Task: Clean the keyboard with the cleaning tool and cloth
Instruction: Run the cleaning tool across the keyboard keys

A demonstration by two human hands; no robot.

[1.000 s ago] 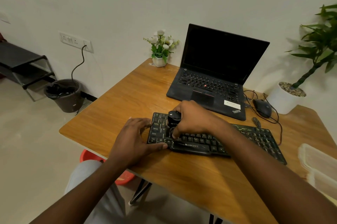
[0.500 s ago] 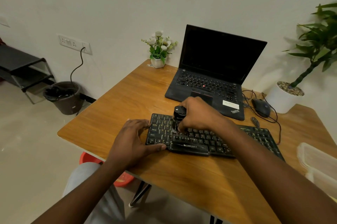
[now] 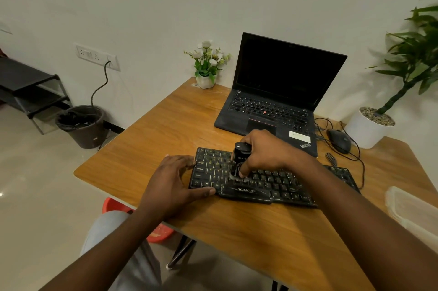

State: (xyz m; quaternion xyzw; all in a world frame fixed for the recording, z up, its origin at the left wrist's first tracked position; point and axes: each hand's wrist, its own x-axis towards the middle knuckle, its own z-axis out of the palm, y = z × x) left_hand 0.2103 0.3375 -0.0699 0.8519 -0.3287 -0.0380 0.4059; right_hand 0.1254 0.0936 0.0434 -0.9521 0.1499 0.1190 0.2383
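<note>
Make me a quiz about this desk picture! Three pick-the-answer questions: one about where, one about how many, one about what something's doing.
1. Where is the mouse compared with the laptop? A) left of it B) right of it C) on top of it
2. How many white plant pots show? A) one B) two C) four
3. What is the right hand doing? A) gripping the cleaning tool over the keyboard B) typing on the laptop C) waving in the air
Answers: 1 B, it lies by the laptop's right edge. 2 B, the small flower pot and the big leafy plant's pot. 3 A, its fingers curl round the tool.
</note>
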